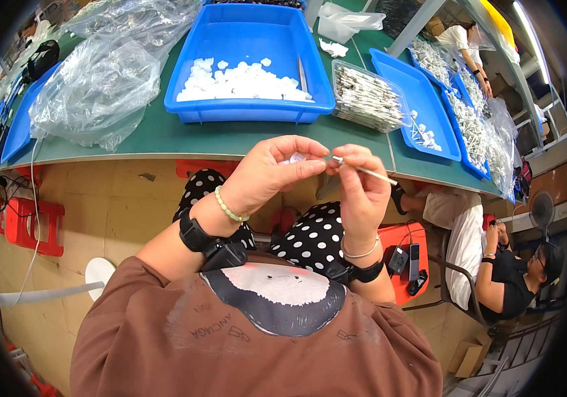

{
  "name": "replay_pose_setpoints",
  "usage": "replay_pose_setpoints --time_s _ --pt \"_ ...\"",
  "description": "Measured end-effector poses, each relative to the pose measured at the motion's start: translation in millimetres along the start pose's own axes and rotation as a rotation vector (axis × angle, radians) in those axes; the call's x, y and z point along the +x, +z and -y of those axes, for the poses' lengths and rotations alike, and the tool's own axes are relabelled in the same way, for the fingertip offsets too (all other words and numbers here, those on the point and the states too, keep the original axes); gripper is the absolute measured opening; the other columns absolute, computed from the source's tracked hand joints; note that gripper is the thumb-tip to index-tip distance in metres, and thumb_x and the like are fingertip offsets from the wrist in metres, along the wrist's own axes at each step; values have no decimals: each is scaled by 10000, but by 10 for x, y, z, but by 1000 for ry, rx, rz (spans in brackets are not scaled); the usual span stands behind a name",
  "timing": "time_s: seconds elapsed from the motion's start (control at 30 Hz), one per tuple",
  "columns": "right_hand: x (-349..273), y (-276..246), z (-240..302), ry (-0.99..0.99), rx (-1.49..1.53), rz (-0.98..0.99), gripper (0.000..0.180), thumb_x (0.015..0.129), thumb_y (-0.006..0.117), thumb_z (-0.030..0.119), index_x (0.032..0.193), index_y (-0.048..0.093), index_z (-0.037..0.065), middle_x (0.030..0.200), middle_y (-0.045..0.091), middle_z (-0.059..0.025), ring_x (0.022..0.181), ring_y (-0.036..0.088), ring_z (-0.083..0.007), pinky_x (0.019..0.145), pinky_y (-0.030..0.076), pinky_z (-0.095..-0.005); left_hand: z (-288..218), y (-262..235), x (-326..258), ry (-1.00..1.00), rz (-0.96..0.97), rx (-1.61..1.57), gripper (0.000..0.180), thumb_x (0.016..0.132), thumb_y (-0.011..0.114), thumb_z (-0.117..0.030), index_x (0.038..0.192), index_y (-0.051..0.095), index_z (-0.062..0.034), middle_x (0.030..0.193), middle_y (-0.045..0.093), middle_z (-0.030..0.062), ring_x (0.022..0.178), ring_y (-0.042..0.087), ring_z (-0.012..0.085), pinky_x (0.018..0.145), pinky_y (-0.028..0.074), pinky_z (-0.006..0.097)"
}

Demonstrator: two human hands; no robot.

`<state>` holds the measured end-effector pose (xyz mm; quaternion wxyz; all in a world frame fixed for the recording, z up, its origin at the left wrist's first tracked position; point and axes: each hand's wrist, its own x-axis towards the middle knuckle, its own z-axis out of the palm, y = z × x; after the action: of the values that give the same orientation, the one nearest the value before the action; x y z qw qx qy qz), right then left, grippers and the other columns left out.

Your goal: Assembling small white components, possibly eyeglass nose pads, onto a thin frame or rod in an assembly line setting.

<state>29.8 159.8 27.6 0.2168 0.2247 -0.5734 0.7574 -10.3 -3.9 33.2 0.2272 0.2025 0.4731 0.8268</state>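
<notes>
My left hand point(265, 169) is closed around small white plastic pieces point(295, 159), partly hidden by the fingers. Its thumb and fingertips pinch close to the tip of a thin pale rod point(377, 175) with a metal end. That rod is gripped between the thumb and fingers of my right hand point(364, 192), and it slants down to the right. Both hands are held in front of the table edge, fingertips nearly touching. Beyond them stands a blue tray point(250, 114) with many similar white pieces and a pointed metal tool point(302, 74) in it.
A clear plastic box point(371, 99) of thin rods sits right of the blue tray. Farther right, a smaller blue tray point(408, 85) holds several rods with white heads. Crumpled clear bags point(108, 83) cover the left of the green table point(138, 144). A seated person point(508, 278) is at right.
</notes>
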Motion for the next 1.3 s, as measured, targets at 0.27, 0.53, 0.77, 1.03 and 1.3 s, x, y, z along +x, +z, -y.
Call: replay_pose_setpoints --time_s 0.27,0.53,0.77,1.03,1.3 --pt "-204 -8 -79 5 -130 -45 208 837 587 -85 1030 638 -22 1067 589 -128 973 583 -191 841 482 -275 54 19 -92 -96 -23 0 106 877 638 -121 964 639 -62 797 588 -66 578 415 -20 473 302 131" --pt "-144 64 -84 -71 -128 -37 195 847 587 -77 1036 615 -41 1044 603 -140 963 597 -192 845 493 -283 121 12 -82 85 -64 63 112 907 603 -153 958 617 -54 822 638 0 558 422 10 476 325 152" --pt "166 234 -71 -142 10 -78 174 866 586 -47 1038 608 -37 1052 626 -153 953 614 -197 855 502 -296 -131 81 -13 262 -54 -6 136 914 597 -144 989 604 -30 866 633 -9 809 574 46 620 406 151" --pt "-67 266 -223 -31 162 -171 179 879 585 -24 1058 590 -32 1055 639 -168 956 630 -204 861 512 -309 13 37 -92 199 -125 -4 100 904 595 -116 979 602 -50 863 643 13 715 520 24 600 384 168" --pt "-107 258 -217 -106 37 -144 195 861 586 -61 1052 598 -23 1066 628 -173 966 624 -215 861 510 -309 13 0 -112 190 -91 -35 94 906 590 -98 965 605 -25 906 639 24 852 576 73 798 459 222"
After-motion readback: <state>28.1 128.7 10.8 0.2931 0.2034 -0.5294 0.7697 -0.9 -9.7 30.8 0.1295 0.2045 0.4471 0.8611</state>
